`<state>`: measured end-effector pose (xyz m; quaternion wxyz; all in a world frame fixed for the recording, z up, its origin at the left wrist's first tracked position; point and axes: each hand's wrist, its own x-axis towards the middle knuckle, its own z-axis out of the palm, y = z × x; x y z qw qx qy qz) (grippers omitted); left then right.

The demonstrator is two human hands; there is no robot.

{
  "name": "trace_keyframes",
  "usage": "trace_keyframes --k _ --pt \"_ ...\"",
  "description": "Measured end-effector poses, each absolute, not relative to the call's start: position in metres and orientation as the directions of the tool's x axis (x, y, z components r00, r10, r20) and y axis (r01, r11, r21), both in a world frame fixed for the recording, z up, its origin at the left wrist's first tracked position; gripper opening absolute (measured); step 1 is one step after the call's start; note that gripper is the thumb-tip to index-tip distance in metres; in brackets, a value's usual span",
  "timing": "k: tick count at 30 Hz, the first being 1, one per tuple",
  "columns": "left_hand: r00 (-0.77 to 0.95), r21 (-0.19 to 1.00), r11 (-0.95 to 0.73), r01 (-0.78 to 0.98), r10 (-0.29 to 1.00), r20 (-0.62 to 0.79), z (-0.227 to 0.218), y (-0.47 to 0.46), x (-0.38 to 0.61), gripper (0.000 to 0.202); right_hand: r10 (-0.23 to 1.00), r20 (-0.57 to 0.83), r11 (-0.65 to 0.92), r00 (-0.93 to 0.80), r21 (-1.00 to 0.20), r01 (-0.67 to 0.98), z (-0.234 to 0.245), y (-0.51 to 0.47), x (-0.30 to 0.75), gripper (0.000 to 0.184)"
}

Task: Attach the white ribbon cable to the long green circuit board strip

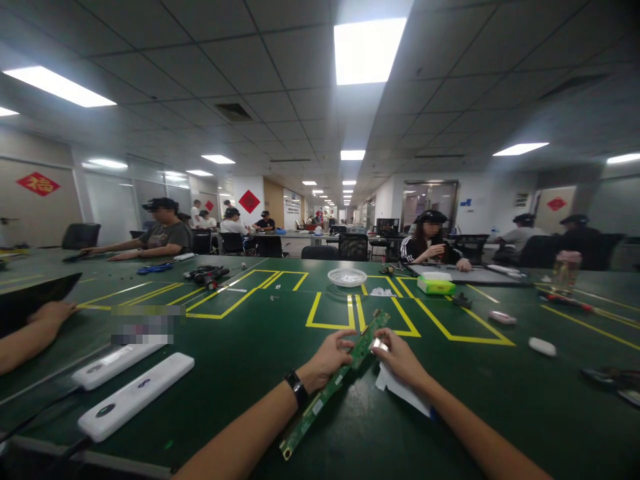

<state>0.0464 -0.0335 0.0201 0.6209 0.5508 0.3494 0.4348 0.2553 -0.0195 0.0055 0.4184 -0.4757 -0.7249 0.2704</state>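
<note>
A long, narrow green circuit board (313, 411) slants over the table, its near end low and its far end up beyond my hands. My left hand (327, 360), with a dark band at the wrist, grips the board from its left side around the upper middle. Closed at the board's right edge is my right hand (400, 357), with a small shiny white piece between its fingers that may be crumpled paper. Beneath that hand and wrist shows a white sheet of paper (403, 392); whether it joins the piece in the fingers is hidden.
Two white power strips (137, 393) lie at left, near a co-worker's hand (53, 317). Beyond the board stand a round white dish (347, 277) and a green-yellow pack (436, 285). A white mouse-shaped object (543, 346) lies right. Yellow tape (330, 326) marks the green table. Co-workers sit opposite.
</note>
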Motion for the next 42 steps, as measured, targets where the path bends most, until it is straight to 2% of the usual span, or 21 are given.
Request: trace_keyframes --k 5,9,14,18,23,29,37,42 --pt "0.385 0.938 0.116 -0.328 0.923 0.02 0.027 -0.037 0.046 0.079 0.946 0.25 0.291 -0.208 -0.936 0.197 -0.002 -0.014 0.25 0.037" --pt "0.369 0.923 0.154 -0.354 0.929 -0.014 0.018 -0.033 0.05 0.077 0.941 0.215 0.242 -0.26 -0.967 0.076 -0.001 -0.019 0.243 0.044" --pt "0.402 0.922 0.172 -0.347 0.915 -0.019 0.014 -0.034 0.054 0.052 0.923 0.224 0.26 -0.314 -0.963 0.077 0.006 -0.029 0.235 0.043" --pt "0.355 0.934 0.163 -0.318 0.934 -0.042 0.017 -0.039 0.052 0.034 0.917 0.196 0.234 -0.348 -0.97 0.071 0.011 -0.037 0.228 0.048" --pt "0.329 0.971 0.091 -0.221 0.944 -0.014 0.011 -0.037 0.049 0.031 0.934 0.137 0.163 -0.331 -0.985 0.052 0.016 -0.042 0.225 0.041" --pt "0.332 0.961 0.013 -0.276 0.94 0.082 0.015 -0.041 0.05 0.027 0.953 0.075 0.084 -0.294 -0.996 0.018 0.022 -0.047 0.225 0.039" --pt "0.399 0.969 0.011 -0.248 0.912 0.091 0.012 -0.043 0.051 0.039 0.947 0.039 0.044 -0.32 -0.999 0.01 0.021 -0.047 0.223 0.038" --pt "0.411 0.972 0.008 -0.234 0.907 0.091 0.011 -0.043 0.052 0.04 0.949 0.041 0.043 -0.312 -0.999 0.0 0.024 -0.05 0.221 0.04"
